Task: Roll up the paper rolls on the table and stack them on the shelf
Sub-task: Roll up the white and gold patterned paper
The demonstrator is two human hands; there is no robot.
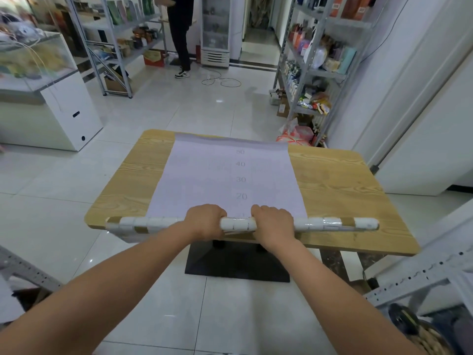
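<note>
We hold the paper roll (238, 224) at the near edge of the table (332, 175).
It looks stiff and light, but its thin sheet (225, 175), lying flat toward the far side, could crease easily. Our left hand (204, 221) and right hand (273, 222) both curl around the roll's middle, a good spot to roll evenly.

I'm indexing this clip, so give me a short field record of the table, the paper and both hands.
table: wooden
paper: on the table, mostly unrolled, flat, numbers 20 to 50 visible
tube: white, along the near edge, wider than the paper
left hand: grips tube left of centre
right hand: grips tube right of centre
metal shelving: far right, stocked
</note>
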